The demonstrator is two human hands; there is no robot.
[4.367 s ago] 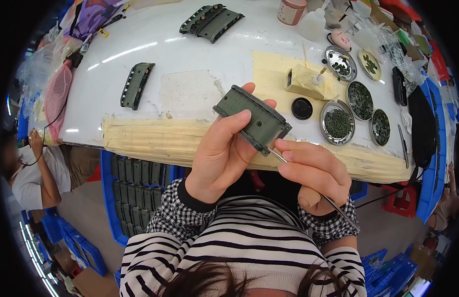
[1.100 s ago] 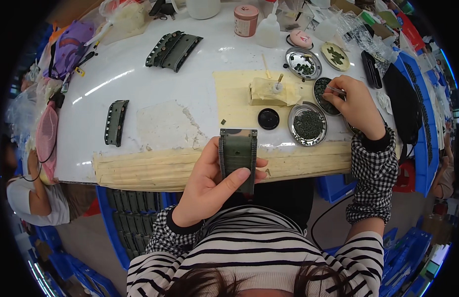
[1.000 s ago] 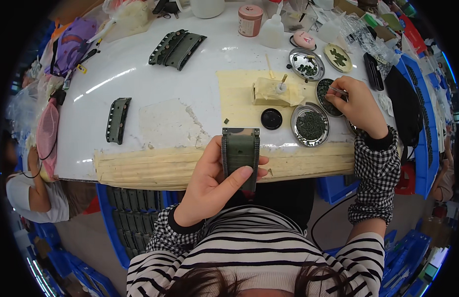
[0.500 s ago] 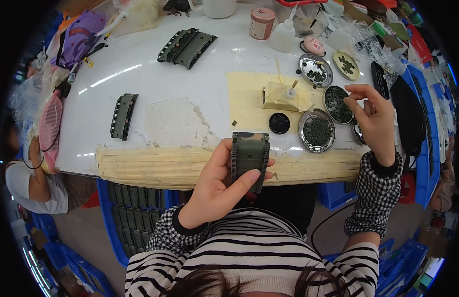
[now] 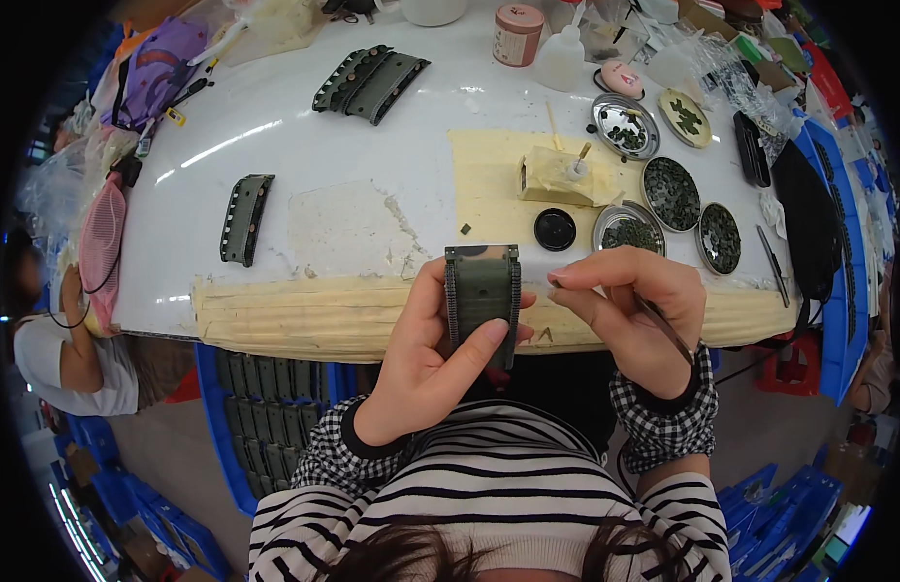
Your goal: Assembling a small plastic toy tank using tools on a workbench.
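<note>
My left hand is closed around a dark green model tank hull with tracks along both sides, its thumb pressed on the near end. Just right of the hull, my right hand pinches a tiny dark part between thumb and forefinger. A thin dark tool is tucked under the other fingers of that hand; its kind is unclear. Beyond lie a round tin of small green parts, another such tin, and a metal dish partly hidden by my right hand.
A black round lid lies beside a paper-wrapped block with a stick standing in it. More green track sections rest farther back, one at left. A padded yellow edge borders the table. Below it stands a blue crate of similar pieces.
My right hand has come from the tins of parts back toward the hull, with a tiny dark part in its fingertips. My left hand and the hull have shifted slightly left and away.
</note>
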